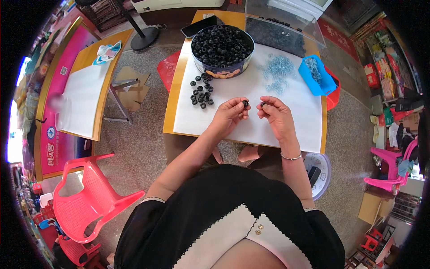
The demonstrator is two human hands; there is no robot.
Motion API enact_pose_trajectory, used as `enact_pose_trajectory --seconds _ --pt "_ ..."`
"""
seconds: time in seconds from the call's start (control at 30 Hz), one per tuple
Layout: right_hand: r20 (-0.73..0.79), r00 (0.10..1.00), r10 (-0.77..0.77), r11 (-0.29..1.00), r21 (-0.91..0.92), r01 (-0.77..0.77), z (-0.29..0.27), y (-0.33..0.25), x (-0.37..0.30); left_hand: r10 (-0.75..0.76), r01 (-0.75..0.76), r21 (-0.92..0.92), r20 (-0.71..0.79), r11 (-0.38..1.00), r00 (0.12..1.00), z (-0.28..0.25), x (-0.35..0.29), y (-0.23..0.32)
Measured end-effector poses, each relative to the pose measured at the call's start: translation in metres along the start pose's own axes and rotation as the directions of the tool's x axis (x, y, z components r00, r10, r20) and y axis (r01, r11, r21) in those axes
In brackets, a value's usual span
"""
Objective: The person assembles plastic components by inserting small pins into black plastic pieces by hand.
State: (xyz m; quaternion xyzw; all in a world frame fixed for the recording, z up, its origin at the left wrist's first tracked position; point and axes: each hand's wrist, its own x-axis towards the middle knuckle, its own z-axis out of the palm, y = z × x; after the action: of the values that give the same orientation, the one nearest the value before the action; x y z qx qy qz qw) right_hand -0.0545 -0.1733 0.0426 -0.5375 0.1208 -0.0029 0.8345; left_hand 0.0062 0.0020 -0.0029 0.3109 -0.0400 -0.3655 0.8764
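Over the white-covered table, my left hand [231, 115] pinches a small black ring-shaped part [245, 103] between thumb and fingertips. A short gap away, my right hand [277, 117] grips another small black part [263, 104], mostly covered by the fingers. Beyond my left hand lies a loose group of black ring-shaped parts [200, 94]. A round tub [227, 71] heaped with the same black parts stands behind them. Farther off from my right hand, small clear bluish pieces [278, 67] are spread in a pile on the white sheet [197, 117].
At the right edge, a blue tray [319, 88] holds more clear pieces, with a red container [333, 98] partly beneath it. A clear box [277, 37] with black parts and a phone [201, 27] lie at the back. A pink chair [92, 197] stands left.
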Motion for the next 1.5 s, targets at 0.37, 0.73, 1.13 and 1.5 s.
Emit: enact_pose_trajectory --seconds 0.37,0.73,1.13,1.5 --pt "0.068 0.998 -0.015 0.961 0.275 -0.004 0.004 0.004 -0.002 0.009 -0.009 0.009 0.023 1.0 1.0 0.0 -0.001 0.001" --pt "0.038 0.999 -0.011 0.986 0.169 0.005 0.017 -0.003 -0.009 0.008 -0.008 -0.002 0.021 1.0 1.0 -0.001 -0.002 0.0" --pt "-0.096 0.971 -0.217 0.952 -0.242 0.189 0.029 -0.006 -0.018 0.016 -0.016 -0.01 0.047 1.0 0.999 -0.002 -0.002 0.001" --pt "0.022 0.901 -0.433 0.799 -0.454 0.394 0.032 0.005 -0.01 -0.004 0.003 0.009 0.06 1.0 0.998 -0.002 -0.002 0.0"
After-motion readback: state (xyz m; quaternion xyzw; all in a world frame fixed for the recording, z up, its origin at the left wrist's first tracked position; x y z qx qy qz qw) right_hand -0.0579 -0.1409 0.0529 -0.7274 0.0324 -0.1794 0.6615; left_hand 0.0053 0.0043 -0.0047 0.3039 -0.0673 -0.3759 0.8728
